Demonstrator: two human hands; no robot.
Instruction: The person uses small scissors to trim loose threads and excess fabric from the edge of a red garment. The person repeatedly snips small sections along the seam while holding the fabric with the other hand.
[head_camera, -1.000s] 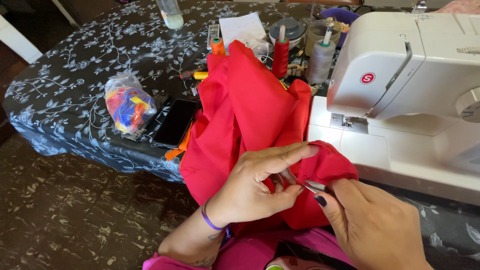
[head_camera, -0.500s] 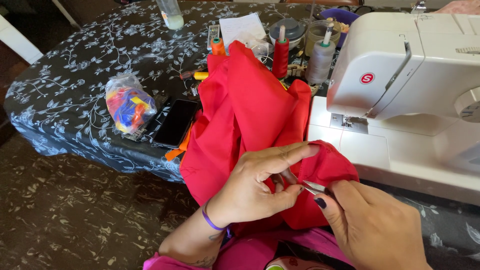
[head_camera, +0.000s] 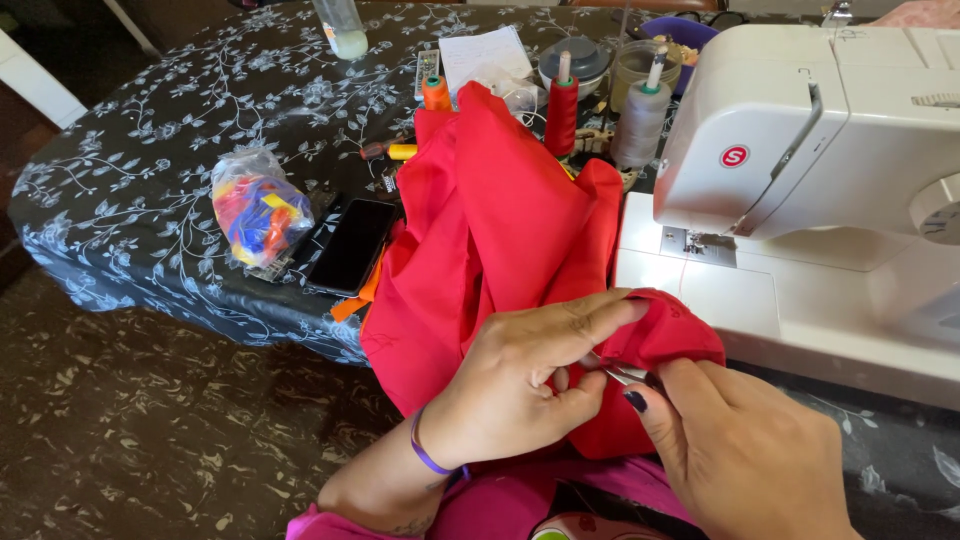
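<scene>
1. Clear bag of coloured bits (head_camera: 256, 215) and dark phone (head_camera: 352, 245) near the bench's (head_camera: 150, 150) front edge.
2. Red fabric (head_camera: 490, 230) draped over that front edge, pinched in left hand (head_camera: 510, 385).
3. Right hand (head_camera: 745, 455) gripping small metal tool (head_camera: 622, 373) at the fabric's fold.
4. White sewing machine (head_camera: 810, 170) at bench's right.

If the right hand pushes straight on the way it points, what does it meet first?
The right hand points up-left with a thin metal tool; it would meet the red fabric first, then probably the left hand pinching it.
</scene>
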